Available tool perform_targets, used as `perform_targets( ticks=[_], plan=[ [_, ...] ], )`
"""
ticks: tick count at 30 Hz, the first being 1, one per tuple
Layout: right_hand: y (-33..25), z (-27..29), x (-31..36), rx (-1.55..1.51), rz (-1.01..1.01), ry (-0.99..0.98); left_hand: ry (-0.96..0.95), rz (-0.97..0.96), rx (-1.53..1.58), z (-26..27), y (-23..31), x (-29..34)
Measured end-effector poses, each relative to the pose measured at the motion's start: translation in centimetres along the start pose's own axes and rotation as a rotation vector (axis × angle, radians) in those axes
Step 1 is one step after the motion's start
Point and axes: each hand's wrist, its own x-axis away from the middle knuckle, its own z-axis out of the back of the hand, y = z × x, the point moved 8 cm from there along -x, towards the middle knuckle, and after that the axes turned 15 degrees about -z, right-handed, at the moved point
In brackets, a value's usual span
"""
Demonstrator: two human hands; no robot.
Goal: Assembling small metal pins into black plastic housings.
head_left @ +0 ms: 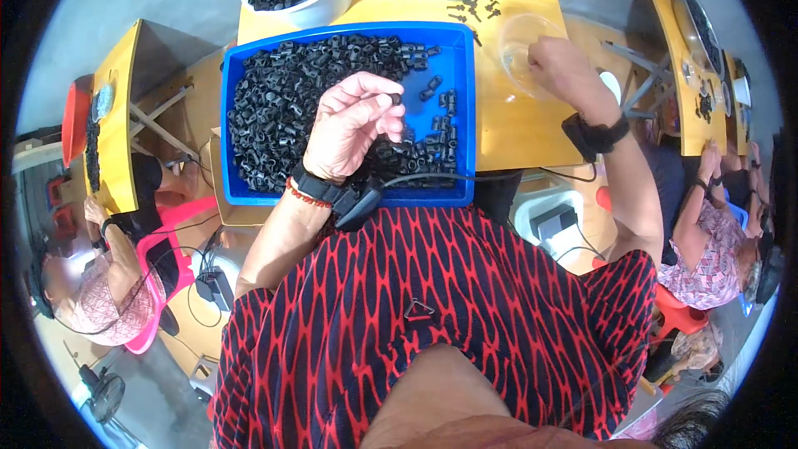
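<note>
While the left hand [353,123] pinches a small dark piece [396,100] between thumb and fingertips above a blue rectangular plastic tray [468,116], the right hand [567,71] curls closed over a clear, round dish [517,43]; whether it grips anything, I cannot tell. Black, hollow, knobbly fittings [287,91] heap the tray, sparser rightward, beside the smooth, yellow wood-grained tabletop [519,137].

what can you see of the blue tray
The blue tray is rectangular with raised walls and rounded corners, apparently plastic. It lies open side up, seemingly overhanging the near edge of the yellow table. Black parts heap its left and middle; its bottom shows at right. The left hand is above it; a black cable passes across its near side.
</note>
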Motion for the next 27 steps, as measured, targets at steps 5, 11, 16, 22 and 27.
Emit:
perform_targets(
  ticks=[5,11,16,22,27],
  plan=[
    [0.2,3.0,-0.7,-0.65,-0.261,-0.148,0.07,-0.018,0.078,0.9,0.5,0.1],
    [-7.1,3.3,0.0,-1.508,-0.185,-0.327,0.093,0.004,0.199,1.1,0.5,0.0],
    [-12.3,2.0,-1.2,-1.665,-0.127,-0.429,0.127,-0.013,0.233,1.6,0.8,0.0],
    [-15.0,0.3,-1.9,-1.761,-0.105,-0.513,0.163,-0.029,0.284,1.9,1.0,0.2],
    [-15.4,-0.5,-1.8,-1.851,-0.168,-0.536,0.159,-0.019,0.305,1.6,1.1,0.3]
  ],
)
